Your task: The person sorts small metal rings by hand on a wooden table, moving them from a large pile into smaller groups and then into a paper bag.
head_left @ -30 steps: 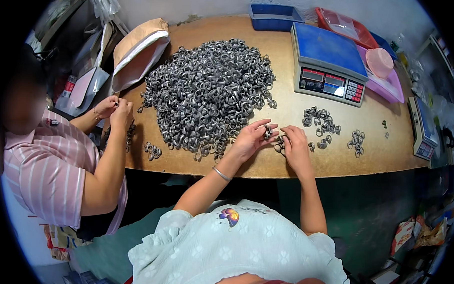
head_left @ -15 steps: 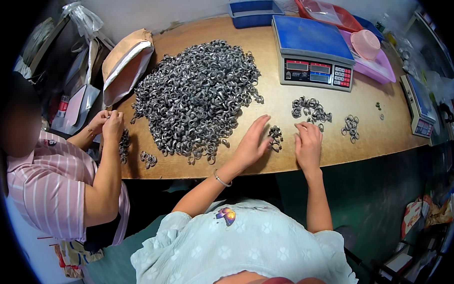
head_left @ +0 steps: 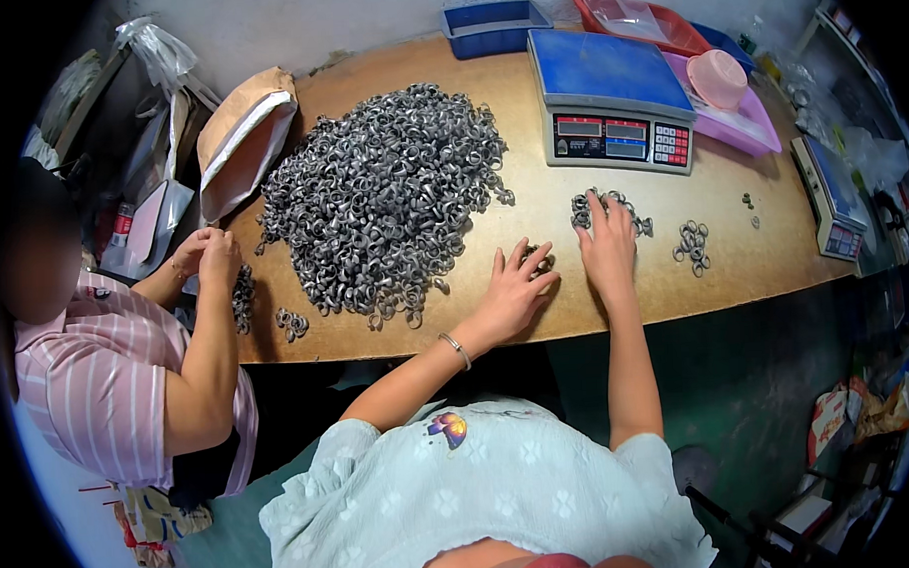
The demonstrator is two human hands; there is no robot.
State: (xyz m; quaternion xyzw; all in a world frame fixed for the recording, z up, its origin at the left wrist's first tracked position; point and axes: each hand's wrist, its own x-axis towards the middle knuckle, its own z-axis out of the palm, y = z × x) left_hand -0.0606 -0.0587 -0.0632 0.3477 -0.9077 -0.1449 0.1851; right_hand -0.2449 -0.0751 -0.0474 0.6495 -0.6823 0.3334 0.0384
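A big heap of grey metal rings (head_left: 387,201) lies on the wooden table (head_left: 536,311). My left hand (head_left: 513,288) rests flat on the table with fingers spread, its fingertips on a small clump of rings (head_left: 540,259). My right hand (head_left: 607,247) lies palm down, fingers apart, reaching onto a smaller pile of rings (head_left: 604,211) in front of the scale. Another little group of rings (head_left: 691,244) sits to the right of that hand.
A blue-topped weighing scale (head_left: 610,103) stands behind the small piles. Blue (head_left: 494,27), red (head_left: 633,17) and pink (head_left: 734,114) trays line the back. A second scale (head_left: 827,196) sits at the right edge. A person in a striped pink shirt (head_left: 98,387) handles rings at the left, beside an open paper sack (head_left: 241,136).
My right hand has slid forward onto the small pile by the scale. My left hand has opened flat over the small clump. The view has shifted a little.
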